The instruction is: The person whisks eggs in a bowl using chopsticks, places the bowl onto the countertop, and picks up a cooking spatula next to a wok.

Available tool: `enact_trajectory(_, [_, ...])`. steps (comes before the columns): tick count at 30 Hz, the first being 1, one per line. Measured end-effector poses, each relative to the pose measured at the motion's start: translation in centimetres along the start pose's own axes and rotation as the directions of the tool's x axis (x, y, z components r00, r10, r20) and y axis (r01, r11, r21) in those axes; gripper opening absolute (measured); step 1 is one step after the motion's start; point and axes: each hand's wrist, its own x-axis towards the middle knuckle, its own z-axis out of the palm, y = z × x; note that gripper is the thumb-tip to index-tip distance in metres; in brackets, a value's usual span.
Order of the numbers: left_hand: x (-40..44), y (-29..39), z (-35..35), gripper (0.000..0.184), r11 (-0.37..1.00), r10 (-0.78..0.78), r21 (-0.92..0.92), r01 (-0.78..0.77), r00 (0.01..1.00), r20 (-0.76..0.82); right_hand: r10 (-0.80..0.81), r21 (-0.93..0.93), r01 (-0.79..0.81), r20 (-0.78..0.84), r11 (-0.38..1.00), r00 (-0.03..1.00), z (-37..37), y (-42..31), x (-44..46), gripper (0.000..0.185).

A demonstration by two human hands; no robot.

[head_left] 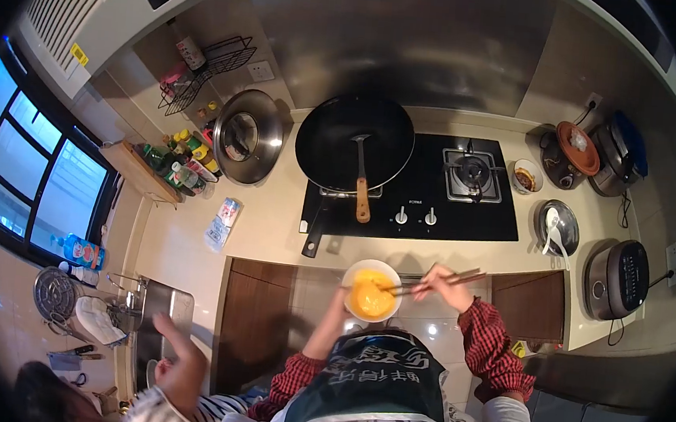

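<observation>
My left hand (334, 315) grips the side of a white bowl (355, 269), held up in front of the counter. Yellow beaten egg (372, 302) lies in the bowl. Closed around a pair of chopsticks (464, 277) is my right hand (445, 288); their tips reach into the egg. Beyond the bowl, a black wok (327, 143) rests on the left burner of the gas stove (422, 198). A spatula with a wooden handle (363, 201) leans in the wok.
At lower left, another person's hand (184, 355) is near the sink (181, 303). Bottles (190, 177), a large metal lid (270, 146) and a packet (222, 224) stand left of the stove. To its right are a small bowl (539, 170), a metal dish with a white spoon (553, 228) and a rice cooker (602, 291).
</observation>
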Motion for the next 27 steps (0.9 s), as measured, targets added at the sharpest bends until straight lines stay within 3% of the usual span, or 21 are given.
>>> enact_trajectory(2, [0.5,-0.3,-0.7,0.051,0.999,0.020,0.036,-0.020,1.000,0.016,0.071,-0.030,-0.067,0.128,0.997,0.989,0.7,-1.1,-0.3,0.018])
enact_trajectory(3, [0.6,-0.4,-1.1,0.051,1.000,-0.006,0.024,0.006,1.000,-0.003,0.025,0.114,-0.028,0.028,0.993,0.999,0.4,-0.8,-0.2,0.018])
enact_trajectory(5, [0.9,-1.0,-1.5,0.051,0.998,-0.059,-0.004,0.059,0.998,-0.036,0.071,0.045,-0.074,0.057,0.996,0.996,0.5,-0.4,-0.2,0.018])
enact_trajectory(7, [1.3,-1.9,-1.9,0.050,0.999,-0.001,0.048,0.003,0.999,-0.037,0.100,-0.047,-0.094,0.125,0.994,0.987,0.9,-1.6,0.0,0.018])
enact_trajectory(10, [0.8,-1.4,-1.5,0.050,0.999,0.006,0.031,-0.005,1.000,-0.014,0.023,0.079,-0.023,-0.002,0.997,1.000,-0.2,-0.6,0.5,0.017])
enact_trajectory(11, [0.7,-1.2,-1.2,0.050,1.000,-0.001,0.007,0.001,1.000,-0.002,0.076,0.066,-0.078,0.034,0.995,0.997,-0.2,-0.2,0.1,0.018])
enact_trajectory(14, [1.1,-1.4,-1.4,0.051,1.000,0.010,-0.001,-0.010,1.000,-0.001,0.045,0.151,-0.050,0.038,0.987,0.998,-0.2,-1.9,-0.5,0.015])
enact_trajectory(15, [0.7,-1.7,-1.5,0.051,0.999,0.010,0.040,-0.010,1.000,-0.004,0.031,0.046,-0.029,-0.033,0.999,0.999,-0.3,-1.8,0.0,0.016])
enact_trajectory(17, [0.9,-1.5,-1.1,0.052,0.993,0.032,0.117,-0.032,0.999,0.003,0.127,-0.004,-0.127,0.087,0.992,0.988,0.5,-2.9,-0.8,0.017])
enact_trajectory(18, [0.9,-0.9,-0.6,0.053,0.997,0.020,0.068,-0.020,1.000,0.006,0.170,-0.030,-0.167,0.144,0.985,0.975,0.9,-3.4,-0.8,0.017])
enact_trajectory(19, [0.2,-0.2,0.1,0.053,1.000,-0.006,0.025,0.006,1.000,0.009,0.003,0.129,-0.017,0.114,0.991,0.994,0.1,-2.5,-0.5,0.016])
enact_trajectory(20, [-0.7,0.4,1.0,0.054,0.999,-0.036,-0.019,0.036,0.999,0.018,0.078,0.090,-0.075,-0.039,0.993,0.996,-0.6,-2.2,-0.2,0.015])
enact_trajectory(22, [-1.8,2.1,2.9,0.056,0.998,-0.046,-0.032,0.047,0.998,0.048,0.058,0.072,-0.070,0.155,0.995,0.986,-0.6,-1.4,-0.7,0.015])
enact_trajectory(25, [-2.0,1.9,2.9,0.057,0.998,-0.050,-0.039,0.053,0.997,0.052,0.038,0.092,-0.039,0.012,0.995,0.999,-1.2,-1.5,-0.3,0.015])
enact_trajectory(27, [-1.7,2.0,3.0,0.057,0.998,-0.057,-0.021,0.059,0.996,0.066,0.082,-0.007,-0.081,0.119,0.997,0.990,-0.6,-1.7,-0.9,0.015])
